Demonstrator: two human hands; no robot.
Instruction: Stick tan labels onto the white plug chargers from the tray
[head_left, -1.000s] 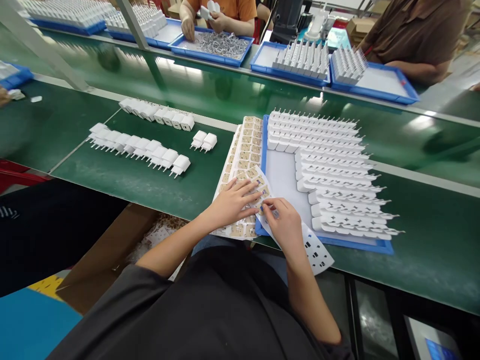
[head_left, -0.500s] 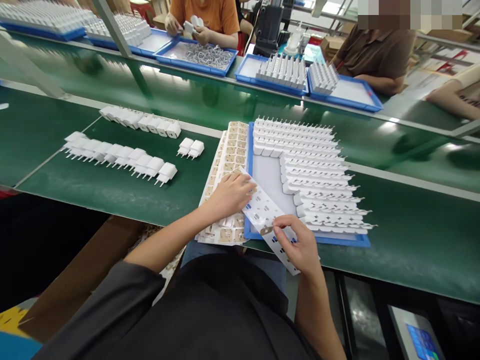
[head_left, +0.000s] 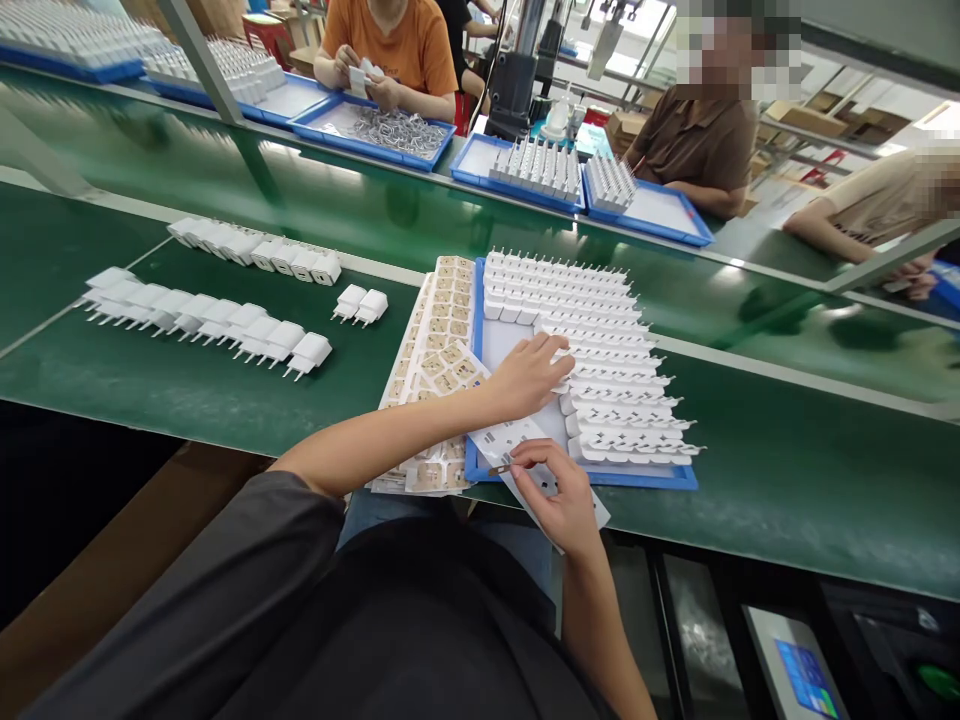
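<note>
My left hand [head_left: 531, 378] reaches over the blue tray [head_left: 581, 478], its fingers curled on a white plug charger at the left end of a row. The hand partly hides that charger. Several rows of white plug chargers [head_left: 622, 400] fill the tray's right side, pins pointing right. My right hand [head_left: 553, 495] pinches a small brown label [head_left: 499, 469] between thumb and fingertips. Under it, a white label backing sheet [head_left: 517, 432] lies slanted across the tray's near left corner. Stacked sheets of tan labels [head_left: 450, 310] lie left of the tray.
White chargers stand in a front row [head_left: 214, 315] and a back row [head_left: 251, 248] on the green bench [head_left: 787, 470], with a pair of chargers [head_left: 361, 305] nearby. Across the bench, co-workers sit behind blue trays of parts [head_left: 375, 130].
My left hand has moved right, from the label sheet to the chargers in the tray. My right hand has lifted the brown label slightly left, still pinched. The view has shifted.
</note>
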